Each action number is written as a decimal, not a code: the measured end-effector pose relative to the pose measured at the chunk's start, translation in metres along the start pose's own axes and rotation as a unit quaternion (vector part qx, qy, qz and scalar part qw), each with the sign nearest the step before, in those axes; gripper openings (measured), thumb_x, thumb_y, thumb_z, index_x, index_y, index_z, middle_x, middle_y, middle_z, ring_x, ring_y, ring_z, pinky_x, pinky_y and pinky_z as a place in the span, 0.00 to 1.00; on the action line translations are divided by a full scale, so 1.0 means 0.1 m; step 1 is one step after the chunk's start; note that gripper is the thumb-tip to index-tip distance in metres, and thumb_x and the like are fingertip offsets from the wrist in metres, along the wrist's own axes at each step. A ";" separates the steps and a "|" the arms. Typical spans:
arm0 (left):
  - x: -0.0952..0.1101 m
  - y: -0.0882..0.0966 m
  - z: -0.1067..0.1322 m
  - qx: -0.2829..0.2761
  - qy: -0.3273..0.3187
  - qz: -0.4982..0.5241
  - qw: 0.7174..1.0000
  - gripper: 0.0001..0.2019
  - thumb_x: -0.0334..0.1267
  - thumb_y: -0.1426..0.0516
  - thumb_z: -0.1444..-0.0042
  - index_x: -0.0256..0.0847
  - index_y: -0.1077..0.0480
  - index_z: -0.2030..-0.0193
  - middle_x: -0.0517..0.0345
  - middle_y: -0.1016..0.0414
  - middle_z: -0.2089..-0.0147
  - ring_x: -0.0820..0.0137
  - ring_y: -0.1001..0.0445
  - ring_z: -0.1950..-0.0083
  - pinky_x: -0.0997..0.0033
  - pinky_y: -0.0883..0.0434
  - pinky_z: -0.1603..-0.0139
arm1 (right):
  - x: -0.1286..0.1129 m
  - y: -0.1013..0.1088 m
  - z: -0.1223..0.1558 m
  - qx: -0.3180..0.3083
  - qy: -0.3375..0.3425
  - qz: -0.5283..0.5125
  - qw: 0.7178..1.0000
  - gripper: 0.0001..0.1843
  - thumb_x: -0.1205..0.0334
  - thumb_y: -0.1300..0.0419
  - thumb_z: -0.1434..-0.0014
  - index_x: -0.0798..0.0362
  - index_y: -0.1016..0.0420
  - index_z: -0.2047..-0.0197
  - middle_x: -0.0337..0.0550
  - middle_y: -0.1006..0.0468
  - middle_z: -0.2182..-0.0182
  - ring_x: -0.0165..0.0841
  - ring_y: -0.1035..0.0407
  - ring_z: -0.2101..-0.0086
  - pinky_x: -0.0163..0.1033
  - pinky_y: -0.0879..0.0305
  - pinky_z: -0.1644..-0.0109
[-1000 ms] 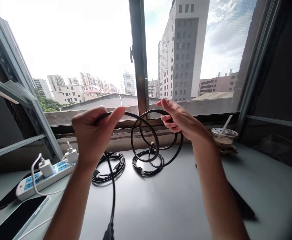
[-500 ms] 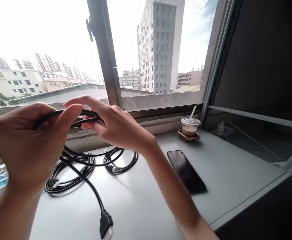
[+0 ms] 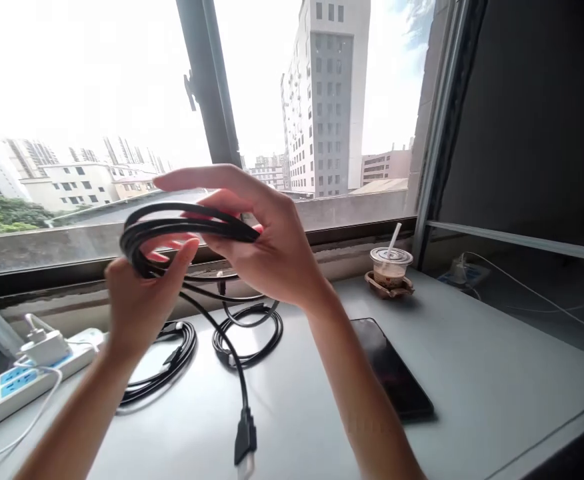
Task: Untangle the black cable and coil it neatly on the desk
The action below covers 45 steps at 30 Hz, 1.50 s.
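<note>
A black cable, wound in loops, is held up above the table between my two hands. My left hand has its thumb and fingers closed around the left bend of the loops. Across from it, my right hand has the strands running between thumb and palm, with its index finger stretched out over them. One end of the cable hangs down, and its black plug has a pale tip. Other parts of the loops droop below the right hand.
Two coiled black cables lie on the grey table. A white power strip with chargers sits at the left. A phone and a lidded drink cup in a holder are at the right. A window runs behind.
My left hand has moved right and shows smaller, closer to the right hand. More loops now lie between the hands. The view has shifted, bringing the power strip further into sight.
</note>
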<state>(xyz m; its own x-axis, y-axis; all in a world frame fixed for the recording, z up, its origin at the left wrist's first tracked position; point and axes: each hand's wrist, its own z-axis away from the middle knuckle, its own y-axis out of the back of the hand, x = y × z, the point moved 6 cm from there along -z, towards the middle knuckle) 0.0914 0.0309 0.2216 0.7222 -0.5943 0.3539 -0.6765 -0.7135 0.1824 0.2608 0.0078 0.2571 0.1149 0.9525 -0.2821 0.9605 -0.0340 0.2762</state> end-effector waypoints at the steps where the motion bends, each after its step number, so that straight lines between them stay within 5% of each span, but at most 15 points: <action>1: -0.02 -0.06 0.02 -0.012 0.011 0.054 0.998 0.10 0.47 0.43 0.48 0.44 0.28 0.69 0.62 0.25 0.66 0.66 0.27 0.60 0.64 0.33 0.58 | -0.03 0.00 0.00 0.021 0.013 -0.045 0.999 0.19 0.72 0.48 0.46 0.40 0.31 0.55 0.25 0.24 0.58 0.26 0.29 0.55 0.31 0.31 0.52; 5: -0.18 -0.31 0.16 -0.059 0.201 0.270 0.940 0.19 0.52 0.50 0.43 0.39 0.28 0.73 0.58 0.25 0.70 0.68 0.26 0.63 0.70 0.31 0.61 | -0.10 -0.02 0.04 0.125 0.033 -0.205 0.970 0.13 0.77 0.47 0.49 0.48 0.32 0.66 0.32 0.24 0.63 0.27 0.28 0.59 0.34 0.29 0.54; 9: -0.17 -0.29 0.19 -0.047 0.264 0.367 0.890 0.16 0.51 0.49 0.43 0.40 0.30 0.68 0.61 0.28 0.77 0.72 0.26 0.71 0.75 0.30 0.69 | -0.11 -0.14 0.04 0.119 0.013 -0.239 0.964 0.12 0.75 0.44 0.51 0.48 0.33 0.66 0.35 0.25 0.66 0.29 0.28 0.64 0.36 0.28 0.62; 11: -0.16 -0.17 0.13 -0.031 0.274 0.411 0.869 0.14 0.51 0.46 0.44 0.41 0.31 0.67 0.67 0.38 0.86 0.75 0.31 0.80 0.77 0.33 0.76 | -0.04 -0.19 0.03 0.111 -0.010 -0.242 0.964 0.15 0.73 0.44 0.51 0.47 0.35 0.60 0.36 0.25 0.67 0.29 0.28 0.66 0.35 0.30 0.66; 14: -0.14 0.11 0.04 0.011 0.246 0.379 0.892 0.13 0.51 0.44 0.46 0.42 0.32 0.70 0.73 0.54 0.92 0.80 0.49 0.91 0.80 0.43 0.87 | 0.14 -0.25 0.02 0.110 -0.079 -0.199 0.971 0.27 0.71 0.43 0.52 0.46 0.40 0.48 0.35 0.26 0.69 0.29 0.29 0.69 0.34 0.32 0.69; 17: -0.12 0.28 0.00 0.026 0.203 0.284 0.937 0.11 0.47 0.43 0.46 0.42 0.31 0.70 0.73 0.49 0.91 0.81 0.52 0.93 0.79 0.49 0.91 | 0.26 -0.31 0.03 0.095 -0.143 -0.143 0.975 0.32 0.70 0.41 0.53 0.46 0.40 0.44 0.36 0.25 0.70 0.28 0.31 0.73 0.34 0.33 0.73; 22: -0.17 0.12 0.04 -0.076 0.194 0.221 0.953 0.13 0.44 0.49 0.42 0.41 0.31 0.73 0.70 0.46 0.91 0.78 0.45 0.92 0.78 0.43 0.89 | 0.09 -0.35 0.08 0.045 -0.172 -0.149 0.973 0.25 0.66 0.40 0.53 0.50 0.30 0.49 0.29 0.32 0.85 0.25 0.38 0.84 0.31 0.40 0.82; 27: -0.29 -0.05 0.13 -0.184 0.191 0.101 0.959 0.17 0.46 0.48 0.45 0.37 0.31 0.79 0.58 0.30 0.84 0.72 0.30 0.82 0.76 0.35 0.79 | -0.10 -0.25 0.12 0.055 -0.178 -0.146 0.972 0.24 0.68 0.39 0.52 0.48 0.27 0.50 0.28 0.36 0.88 0.21 0.48 0.89 0.29 0.53 0.89; 29: -0.36 -0.19 0.28 -0.303 0.254 0.106 0.913 0.25 0.54 0.51 0.45 0.37 0.32 0.82 0.53 0.30 0.84 0.69 0.30 0.83 0.74 0.35 0.80 | -0.10 -0.20 0.14 0.106 -0.181 -0.127 0.969 0.19 0.69 0.40 0.52 0.48 0.24 0.55 0.28 0.38 0.89 0.20 0.53 0.90 0.29 0.57 0.89; 33: -0.28 -0.41 0.70 -0.584 0.343 0.153 0.720 0.38 0.62 0.66 0.44 0.35 0.29 0.83 0.47 0.30 0.85 0.66 0.29 0.82 0.70 0.32 0.76 | -0.13 -0.18 0.20 0.184 -0.159 -0.103 0.965 0.15 0.69 0.40 0.52 0.48 0.21 0.60 0.29 0.39 0.88 0.20 0.57 0.89 0.31 0.59 0.88; 36: -0.09 -0.42 0.81 -0.669 0.338 0.229 0.622 0.39 0.63 0.67 0.45 0.36 0.25 0.74 0.47 0.26 0.80 0.63 0.25 0.73 0.67 0.30 0.65 | -0.21 -0.22 0.22 0.183 -0.122 -0.100 0.970 0.15 0.70 0.39 0.53 0.48 0.21 0.61 0.29 0.38 0.88 0.21 0.55 0.88 0.32 0.56 0.86; 38: -0.04 -0.41 0.76 -0.646 0.336 0.263 0.633 0.33 0.59 0.62 0.43 0.37 0.25 0.68 0.49 0.23 0.74 0.63 0.24 0.66 0.67 0.31 0.57 | -0.23 -0.21 0.22 0.187 -0.099 -0.115 0.971 0.14 0.70 0.38 0.54 0.48 0.21 0.63 0.29 0.39 0.88 0.21 0.54 0.88 0.32 0.56 0.86; 42: -0.14 -0.37 0.50 -0.473 0.334 0.295 0.760 0.19 0.51 0.52 0.42 0.41 0.30 0.55 0.52 0.23 0.58 0.64 0.25 0.57 0.66 0.33 0.51 | -0.08 -0.15 0.21 0.239 -0.079 -0.184 0.950 0.12 0.66 0.38 0.54 0.48 0.22 0.64 0.27 0.45 0.91 0.21 0.57 0.90 0.33 0.60 0.86; 45: -0.24 -0.32 0.33 -0.348 0.298 0.309 0.833 0.17 0.51 0.49 0.42 0.41 0.33 0.55 0.52 0.24 0.54 0.64 0.26 0.54 0.67 0.32 0.52 | 0.15 -0.17 0.18 0.255 -0.109 -0.231 0.933 0.16 0.65 0.42 0.51 0.48 0.24 0.57 0.25 0.47 0.92 0.21 0.57 0.91 0.32 0.60 0.87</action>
<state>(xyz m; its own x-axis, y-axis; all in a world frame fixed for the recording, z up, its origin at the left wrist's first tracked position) 0.1005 0.0555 0.1775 0.1459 -0.3308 0.9323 -0.9620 0.1724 0.2118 0.2509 0.0172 0.2313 -0.3454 0.8187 -0.4587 0.9097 0.1720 -0.3779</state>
